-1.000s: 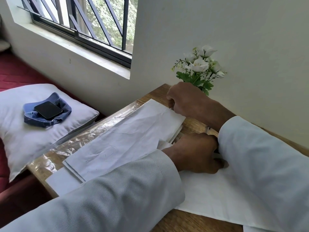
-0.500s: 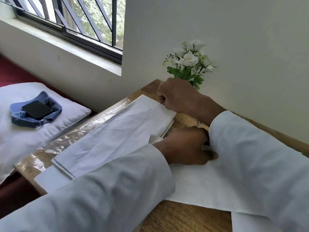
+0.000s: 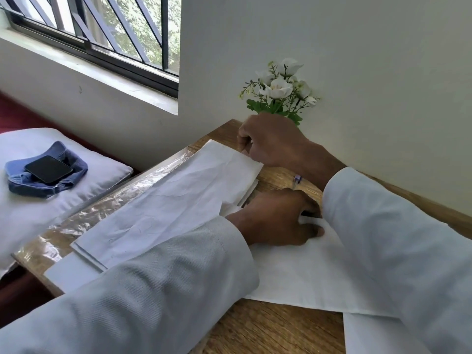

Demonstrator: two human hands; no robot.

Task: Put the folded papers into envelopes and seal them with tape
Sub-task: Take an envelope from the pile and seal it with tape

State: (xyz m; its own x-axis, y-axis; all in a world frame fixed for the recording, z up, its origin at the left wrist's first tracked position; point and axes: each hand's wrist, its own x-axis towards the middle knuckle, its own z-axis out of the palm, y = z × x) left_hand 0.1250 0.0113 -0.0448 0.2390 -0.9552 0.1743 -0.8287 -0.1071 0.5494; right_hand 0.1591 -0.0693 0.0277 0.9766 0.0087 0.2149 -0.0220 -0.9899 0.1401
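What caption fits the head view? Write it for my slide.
Right hand grips the far end of a stack of white envelopes while left hand presses paper on a wooden table.

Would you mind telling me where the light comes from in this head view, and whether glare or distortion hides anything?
Head view: soft daylight enters through the window at upper left; glare streaks the plastic wrap beside the envelopes; wide-angle distortion enlarges both sleeves at the frame's bottom; the left hand shades what it holds, so that stays unclear; the flowers look sharp.
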